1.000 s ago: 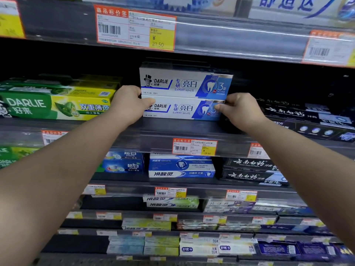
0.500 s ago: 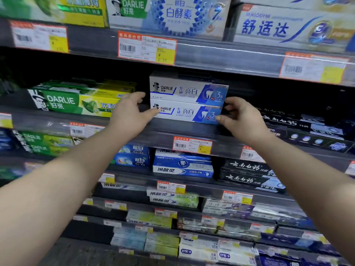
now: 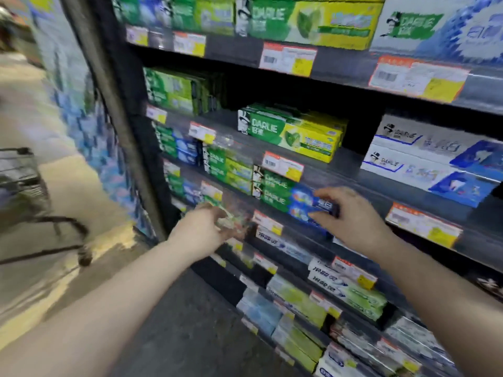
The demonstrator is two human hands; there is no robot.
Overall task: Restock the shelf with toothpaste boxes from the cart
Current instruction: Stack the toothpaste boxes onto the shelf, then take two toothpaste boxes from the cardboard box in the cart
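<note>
Both empty, left grip (image 3: 201,227) loose, right grip (image 3: 351,216) w/ fingers spread before the shelf (image 3: 353,170); white toothpaste boxes (image 3: 430,159) sit stacked upper right, so prob. turn to cart (image 3: 21,180) at left & take next box squarely.

Left hand (image 3: 201,227) and right hand (image 3: 345,213) have left the white-and-blue toothpaste boxes (image 3: 424,159) and dropped lower; a wire cart (image 3: 21,180) appears.

1. "DARLIE" is printed on the green-and-yellow toothpaste box (image 3: 294,134) at centre.
2. At 3 o'clock, two stacked white-and-blue toothpaste boxes (image 3: 424,159) each read "DARLIE".
3. At 12 o'clock, the top-shelf green-and-yellow carton (image 3: 299,20) reads "DARLIE".
4. The price tags (image 3: 283,165) seem too blurred to read.
</note>
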